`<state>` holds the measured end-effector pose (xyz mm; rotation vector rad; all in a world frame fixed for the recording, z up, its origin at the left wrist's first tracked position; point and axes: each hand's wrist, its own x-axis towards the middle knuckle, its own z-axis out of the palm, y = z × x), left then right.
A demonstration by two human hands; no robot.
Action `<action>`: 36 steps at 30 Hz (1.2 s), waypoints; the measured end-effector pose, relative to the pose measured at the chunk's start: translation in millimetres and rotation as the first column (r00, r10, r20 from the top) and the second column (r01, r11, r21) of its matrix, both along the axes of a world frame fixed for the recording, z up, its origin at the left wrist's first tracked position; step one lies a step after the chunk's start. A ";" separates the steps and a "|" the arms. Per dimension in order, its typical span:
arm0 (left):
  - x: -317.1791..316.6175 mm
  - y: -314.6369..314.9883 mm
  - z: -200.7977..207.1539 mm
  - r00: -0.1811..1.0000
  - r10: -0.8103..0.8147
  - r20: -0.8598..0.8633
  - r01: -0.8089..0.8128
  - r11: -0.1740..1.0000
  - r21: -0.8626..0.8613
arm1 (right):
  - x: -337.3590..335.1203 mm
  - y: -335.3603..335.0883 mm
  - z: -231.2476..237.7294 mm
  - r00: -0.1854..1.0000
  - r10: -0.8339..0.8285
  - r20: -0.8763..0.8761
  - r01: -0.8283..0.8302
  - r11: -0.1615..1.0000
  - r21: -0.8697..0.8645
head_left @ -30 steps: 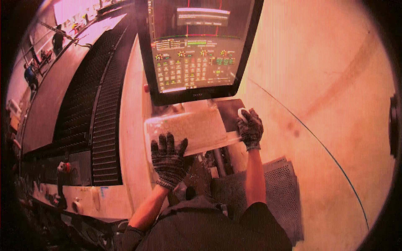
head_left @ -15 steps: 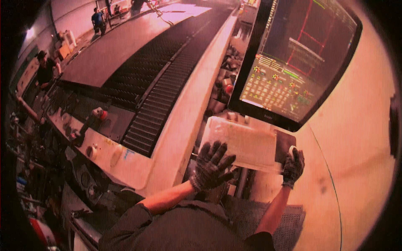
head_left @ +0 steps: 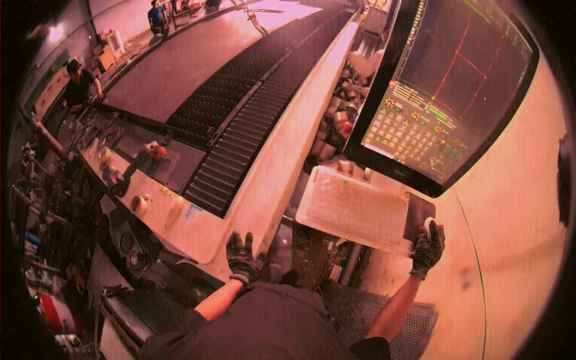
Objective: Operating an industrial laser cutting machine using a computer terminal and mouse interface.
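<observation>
My left hand (head_left: pixel 242 258), in a dark knit glove, lies on the near end of a long pale machine rail (head_left: pixel 294 126), fingers stretched out and holding nothing. My right hand (head_left: pixel 428 249), gloved alike, is curled over a small white computer mouse (head_left: pixel 429 222), mostly covered by the fingers. The mouse sits on a dark pad (head_left: pixel 420 207) at the right end of a tray. Left of the pad, a pale, clouded keyboard cover (head_left: pixel 354 207) fills most of the tray; keys cannot be made out. Above the tray stands a large monitor (head_left: pixel 444 102) with red lines and rows of icons.
Left of the rail lies a slatted machine bed (head_left: pixel 240 138) with a large flat sheet (head_left: pixel 174 78) on it. Cluttered small parts (head_left: pixel 345 102) sit between rail and monitor. One person (head_left: pixel 81 87) stands at the far left, another (head_left: pixel 157 18) farther back. A thin cable (head_left: pixel 477 258) crosses the floor.
My left hand has moved left from over the keyboard cover onto the rail. My right hand stays on the mouse. The whole view has shifted slightly.
</observation>
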<state>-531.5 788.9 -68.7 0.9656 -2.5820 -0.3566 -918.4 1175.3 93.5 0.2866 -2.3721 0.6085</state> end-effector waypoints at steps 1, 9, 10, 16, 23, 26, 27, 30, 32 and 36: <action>3.8 0.2 -6.3 0.999 0.010 0.033 -0.012 0.999 0.049 | -0.6 0.4 -0.4 1.000 -0.008 -0.013 0.009 0.999 0.039; 19.7 6.6 -30.7 0.870 -0.144 0.471 0.064 0.981 0.181 | -4.4 4.4 -4.7 1.000 0.010 -0.020 -0.009 1.000 0.019; 21.9 5.7 -32.6 0.852 -0.174 0.494 0.090 0.978 0.191 | -4.0 4.2 -4.6 1.000 0.010 -0.010 -0.010 0.999 0.032; 30.4 -1.4 -39.6 0.767 -0.233 0.598 0.131 0.969 0.210 | -2.6 3.7 -4.6 0.999 0.028 -0.029 -0.027 1.000 0.008; 31.5 -6.4 -51.0 0.729 -0.272 0.629 0.088 0.948 0.307 | -7.7 8.5 -9.1 0.990 0.136 0.023 -0.133 0.987 -0.091; 31.2 -8.4 -53.9 0.706 -0.278 0.651 0.073 0.943 0.324 | -9.1 8.9 -9.8 0.994 0.109 0.023 -0.106 0.989 -0.100; 31.0 -7.9 -54.2 0.724 -0.276 0.633 0.078 0.943 0.323 | -9.5 9.7 -10.0 0.994 0.111 0.024 -0.108 0.989 -0.097; 29.6 -7.7 -55.3 0.686 -0.278 0.673 0.100 0.951 0.292 | -10.7 13.4 -12.1 0.995 0.101 0.001 -0.101 0.995 -0.009; 29.6 -8.4 -56.7 0.684 -0.289 0.669 0.097 0.946 0.309 | -12.9 15.4 -14.5 0.985 0.168 0.045 -0.162 0.980 -0.118; 26.6 -9.4 -62.2 0.636 -0.278 0.720 0.021 0.939 0.344 | -14.6 16.7 -17.1 0.989 0.143 0.033 -0.138 0.983 -0.117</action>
